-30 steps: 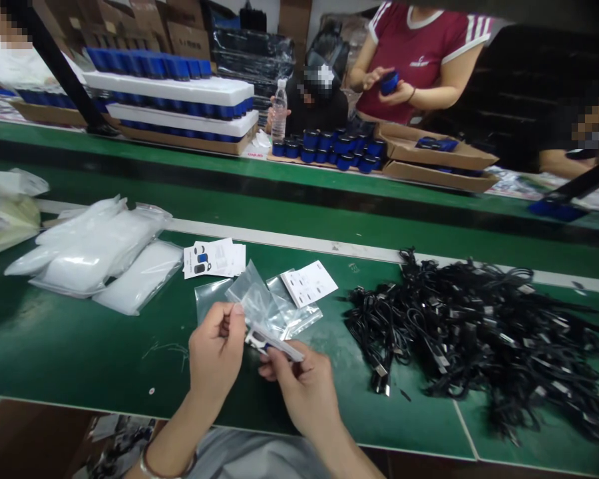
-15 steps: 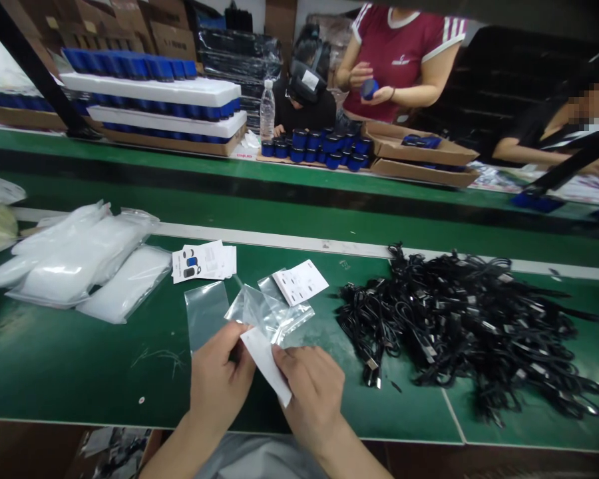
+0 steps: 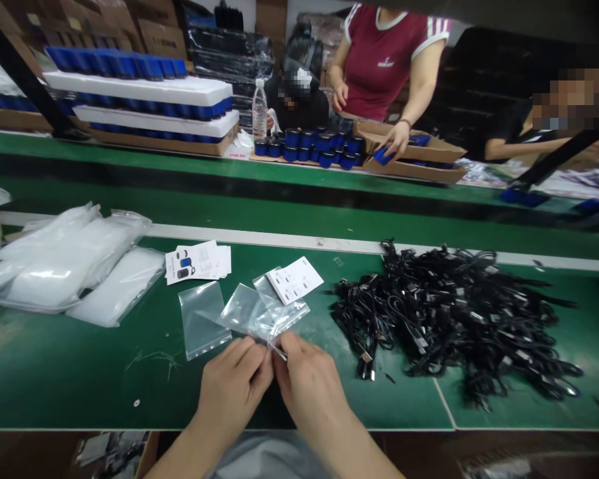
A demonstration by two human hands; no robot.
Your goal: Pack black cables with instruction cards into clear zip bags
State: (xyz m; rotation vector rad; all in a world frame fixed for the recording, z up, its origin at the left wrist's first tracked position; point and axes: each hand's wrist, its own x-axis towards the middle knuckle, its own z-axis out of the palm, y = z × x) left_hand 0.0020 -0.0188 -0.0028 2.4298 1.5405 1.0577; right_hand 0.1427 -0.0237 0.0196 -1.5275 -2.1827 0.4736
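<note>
Left hand (image 3: 235, 379) and right hand (image 3: 309, 376) pinch clear plastic (image 3: 256, 327); bags (image 3: 57, 269) hold white contents.

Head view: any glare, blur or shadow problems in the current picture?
Head view: glints on the clear bags and cable plugs; print on the white cards too soft to read; mosaic blocks hide part of the person at right; upper-right background nearly black.

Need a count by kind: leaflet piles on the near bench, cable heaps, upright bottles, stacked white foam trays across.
Leaflet piles: 2
Cable heap: 1
Bottle: 1
Foam trays: 2
Total: 6
Clear bags near the hands overlap, so left uncounted.
</note>
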